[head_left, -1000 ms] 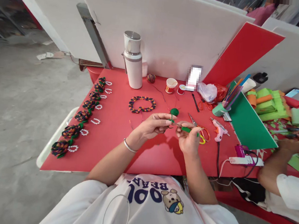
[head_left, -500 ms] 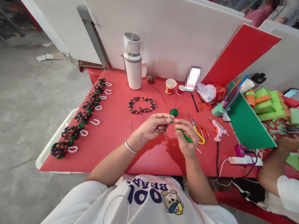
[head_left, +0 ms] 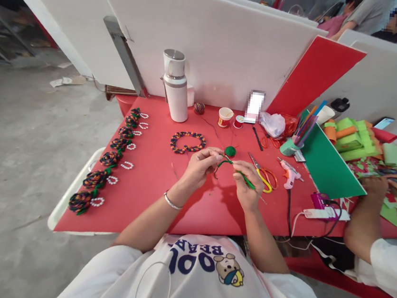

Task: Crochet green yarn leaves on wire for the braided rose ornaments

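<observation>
My left hand point(head_left: 199, 167) is closed, thumb and forefinger pinching a strand of green yarn point(head_left: 221, 163). A short dark end of it hangs below the fingers. In my right hand point(head_left: 247, 188) is a crochet hook with a green handle point(head_left: 247, 180); its thin metal tip points left toward the yarn at the left fingertips. Just beyond both hands a small green yarn ball point(head_left: 230, 150) rests on the red table point(head_left: 150, 191). The stitches on the hook are too small to make out.
A multicoloured braided ring point(head_left: 187, 143) lies left of my hands. Knitted flowers with bead loops point(head_left: 110, 159) line the left edge. Scissors point(head_left: 262, 173), a glue gun point(head_left: 290, 174) and a pen cup point(head_left: 291, 146) are rightward. A white flask point(head_left: 176, 91) stands behind. Another person's hands work far right.
My left hand has drawn slightly left, away from the right hand, and the green yarn now arches between them. The camera view has shifted a little.
</observation>
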